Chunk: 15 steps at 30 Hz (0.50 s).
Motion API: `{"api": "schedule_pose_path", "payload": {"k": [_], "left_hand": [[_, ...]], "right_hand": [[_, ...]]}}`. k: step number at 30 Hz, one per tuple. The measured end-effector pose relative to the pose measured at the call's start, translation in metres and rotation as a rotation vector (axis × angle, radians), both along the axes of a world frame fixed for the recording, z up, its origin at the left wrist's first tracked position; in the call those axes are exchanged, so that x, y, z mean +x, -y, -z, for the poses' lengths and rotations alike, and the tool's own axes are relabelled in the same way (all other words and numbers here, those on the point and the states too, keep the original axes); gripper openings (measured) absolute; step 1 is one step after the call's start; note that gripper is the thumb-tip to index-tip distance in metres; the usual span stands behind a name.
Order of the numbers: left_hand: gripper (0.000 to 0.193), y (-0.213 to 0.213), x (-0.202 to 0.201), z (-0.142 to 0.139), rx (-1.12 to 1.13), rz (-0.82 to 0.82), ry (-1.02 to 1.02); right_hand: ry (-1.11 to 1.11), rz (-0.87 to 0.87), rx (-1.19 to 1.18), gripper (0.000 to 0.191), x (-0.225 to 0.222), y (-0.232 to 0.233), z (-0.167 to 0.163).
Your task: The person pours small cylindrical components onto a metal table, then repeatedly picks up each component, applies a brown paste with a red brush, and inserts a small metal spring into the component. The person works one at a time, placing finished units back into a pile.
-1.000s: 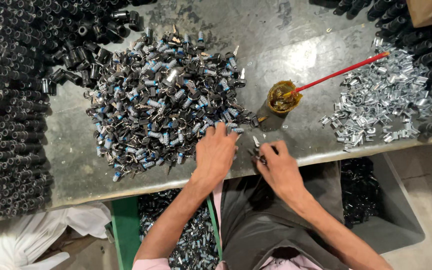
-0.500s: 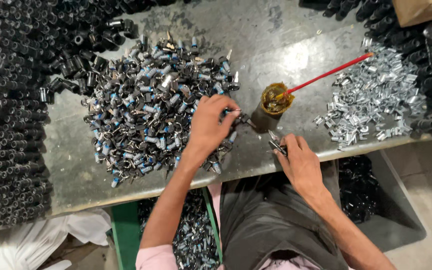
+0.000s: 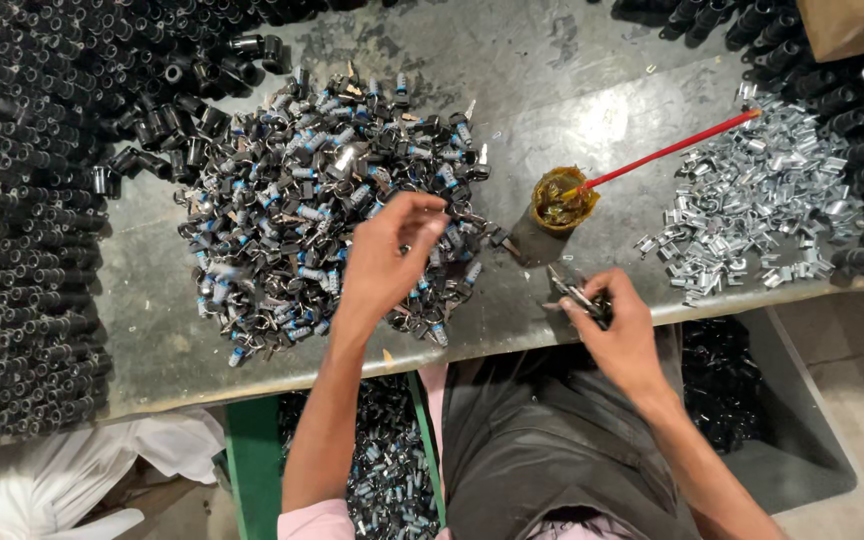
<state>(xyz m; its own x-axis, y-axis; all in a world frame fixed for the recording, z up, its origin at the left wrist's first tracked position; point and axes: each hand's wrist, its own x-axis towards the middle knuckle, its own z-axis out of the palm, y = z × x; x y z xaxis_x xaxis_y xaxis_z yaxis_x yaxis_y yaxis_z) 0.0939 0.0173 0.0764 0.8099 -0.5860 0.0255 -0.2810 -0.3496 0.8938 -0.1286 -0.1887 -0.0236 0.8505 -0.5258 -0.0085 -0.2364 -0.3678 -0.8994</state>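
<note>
My left hand reaches into a big heap of small dark metal parts with blue and silver ends on the grey tabletop; thumb and fingers pinch at the heap's right side, and whether a part is between them is unclear. My right hand sits near the table's front edge, closed on a small dark metal part. Just beyond it stands a small pot of amber grease with a red stick leaning in it.
Rows of black cylindrical parts fill the left side and the far corners. A pile of shiny silver clips lies at the right. Bins of parts sit below the table edge, and a cardboard box corner is at top right.
My left hand has moved from the table's front edge up into the heap and now pinches there. My right hand has shifted right with its small part.
</note>
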Motion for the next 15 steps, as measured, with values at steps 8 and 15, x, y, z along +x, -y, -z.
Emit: {"api": "schedule_pose_path", "payload": {"k": [8,15], "left_hand": [[0.012,0.000,-0.047,0.003,0.664,0.078,0.398],[0.015,-0.018,-0.040,0.028,0.625,-0.158,0.504]], "right_hand": [[0.205,-0.045,1.125,0.020,-0.019,0.016,0.015],[0.176,-0.013,1.363,0.020,-0.030,0.025,0.015]]}}
